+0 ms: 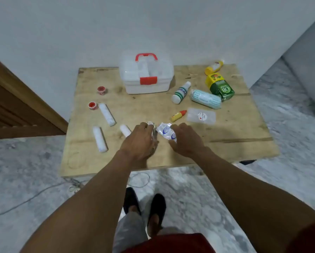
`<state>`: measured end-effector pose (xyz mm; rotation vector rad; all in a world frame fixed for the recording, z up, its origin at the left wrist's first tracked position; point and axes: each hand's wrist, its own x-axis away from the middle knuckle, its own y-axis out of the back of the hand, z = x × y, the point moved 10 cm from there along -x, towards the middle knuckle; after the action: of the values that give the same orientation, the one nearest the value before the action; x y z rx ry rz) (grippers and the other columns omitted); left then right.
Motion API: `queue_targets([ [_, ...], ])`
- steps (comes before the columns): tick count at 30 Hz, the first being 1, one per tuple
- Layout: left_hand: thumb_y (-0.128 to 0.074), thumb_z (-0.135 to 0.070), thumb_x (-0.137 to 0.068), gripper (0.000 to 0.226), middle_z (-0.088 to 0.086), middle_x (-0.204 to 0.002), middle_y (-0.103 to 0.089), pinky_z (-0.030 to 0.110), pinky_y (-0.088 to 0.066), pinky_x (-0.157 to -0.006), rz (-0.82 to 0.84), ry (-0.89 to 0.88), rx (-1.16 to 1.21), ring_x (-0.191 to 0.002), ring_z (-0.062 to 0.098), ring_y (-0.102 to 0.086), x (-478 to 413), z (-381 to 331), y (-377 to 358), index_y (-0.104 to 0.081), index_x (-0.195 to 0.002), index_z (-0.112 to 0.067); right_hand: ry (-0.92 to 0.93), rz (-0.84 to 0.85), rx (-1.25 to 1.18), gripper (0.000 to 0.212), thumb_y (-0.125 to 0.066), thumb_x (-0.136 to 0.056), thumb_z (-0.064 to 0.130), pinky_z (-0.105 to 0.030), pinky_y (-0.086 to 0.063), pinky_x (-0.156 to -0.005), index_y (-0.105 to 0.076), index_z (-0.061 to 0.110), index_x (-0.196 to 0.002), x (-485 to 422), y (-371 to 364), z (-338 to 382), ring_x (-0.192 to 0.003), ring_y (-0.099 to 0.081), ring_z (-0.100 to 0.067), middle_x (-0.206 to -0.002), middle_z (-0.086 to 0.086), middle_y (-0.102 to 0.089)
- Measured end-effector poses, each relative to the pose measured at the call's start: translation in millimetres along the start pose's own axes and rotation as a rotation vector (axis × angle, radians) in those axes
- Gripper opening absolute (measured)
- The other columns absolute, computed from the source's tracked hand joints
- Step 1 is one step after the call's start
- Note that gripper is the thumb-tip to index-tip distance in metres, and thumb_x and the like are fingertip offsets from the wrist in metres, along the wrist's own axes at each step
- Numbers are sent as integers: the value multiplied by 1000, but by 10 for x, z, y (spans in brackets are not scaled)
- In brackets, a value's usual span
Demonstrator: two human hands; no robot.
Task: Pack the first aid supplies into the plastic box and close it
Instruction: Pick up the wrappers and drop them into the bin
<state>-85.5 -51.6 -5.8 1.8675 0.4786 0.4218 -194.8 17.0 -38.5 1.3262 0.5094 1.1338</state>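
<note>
A closed translucent plastic box point(145, 77) with a red handle and red latch stands at the back of the wooden table point(226, 139). My left hand point(139, 141) lies over a silvery foil pack point(151, 125) near the table's front middle. My right hand point(186, 141) touches a crinkled white and blue packet point(165, 132) beside it. Three white gauze rolls point(107, 114) point(99, 139) point(125, 130) lie to the left, with two red-capped tape rolls point(101, 90) point(92, 105) behind them.
On the right lie a white bottle point(180, 92), a pale blue roll point(205, 98), a green carton point(221, 89), a yellow bottle point(214, 67), a small yellow and red tube point(178, 115) and a clear pouch point(201, 116). A wall stands behind the table, a cable on the floor.
</note>
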Motion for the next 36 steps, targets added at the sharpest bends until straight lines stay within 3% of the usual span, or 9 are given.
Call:
queue_targets([
  [4, -68, -31, -87, 65, 25, -136, -43, 42, -34, -101, 161, 133, -27, -118, 40, -46, -58, 144, -301, -42, -138, -1, -31, 45, 13, 56, -59, -89, 31, -45, -47, -98, -46, 23, -142, 27, -145, -95, -119, -48, -39, -130, -17, -50],
  [9, -73, -31, -81, 71, 23, -138, -41, 40, -33, -101, 252, 205, -51, -118, 39, -44, -138, 225, -473, -40, -140, -9, -78, 73, 27, 58, -59, -84, 38, -44, -43, -98, -45, 30, -140, -58, -248, -176, -115, -46, -39, -127, -15, -46],
  [13, -78, -38, -75, 76, 20, -138, -41, 39, -31, -102, 311, 245, -51, -121, 38, -40, -203, 267, -531, -44, -139, -13, -103, 202, 32, 78, -51, -71, 68, -43, -35, -105, -44, 30, -139, -117, -348, -209, -122, -40, -40, -133, -17, -42],
  [16, -81, -44, -71, 86, 16, -142, -36, 40, -32, -104, 369, 252, -60, -125, 38, -37, -214, 314, -536, -42, -142, -18, -69, 290, 23, 86, -75, -76, 52, -46, -36, -110, -35, 29, -148, -111, -337, -230, -127, -35, -41, -141, -18, -29],
  [20, -88, -41, -63, 96, 16, -141, -35, 41, -36, -103, 412, 244, -79, -124, 37, -37, -199, 291, -530, -41, -143, -17, -34, 339, 22, 93, -86, -72, 34, -45, -44, -105, -34, 30, -149, -113, -274, -246, -123, -41, -37, -138, -14, -26],
  [23, -87, -40, -64, 92, 17, -135, -39, 38, -36, -99, 409, 246, -131, -120, 36, -41, -208, 223, -541, -43, -139, -13, -15, 291, 7, 92, -90, -66, 27, -42, -48, -100, -41, 27, -144, -156, -262, -245, -117, -47, -36, -132, -13, -31],
  [26, -86, -41, -65, 88, 18, -131, -42, 36, -36, -98, 378, 247, -151, -118, 35, -43, -209, 205, -535, -45, -136, -10, 50, 218, 88, 85, -89, -64, 32, -37, -45, -99, -49, 23, -139, -164, -190, -189, -117, -44, -33, -131, -12, -37],
  [32, -82, -43, -70, 84, 17, -125, -50, 36, -40, -93, 341, 215, -182, -117, 33, -44, -171, 157, -478, -39, -132, -9, 193, 157, 200, 69, -85, -69, 39, -42, -48, -94, -56, 11, -126, -127, -142, -63, -117, -44, -29, -132, -7, -47],
  [36, -70, -26, -84, 52, 15, -116, -58, 41, -45, -81, 278, 156, -195, -107, 33, -53, -103, 31, -385, -43, -124, -8, 239, 142, 131, 48, -80, -76, 30, -34, -43, -81, -59, 8, -113, -46, -130, -19, -107, -52, -29, -117, -10, -57],
])
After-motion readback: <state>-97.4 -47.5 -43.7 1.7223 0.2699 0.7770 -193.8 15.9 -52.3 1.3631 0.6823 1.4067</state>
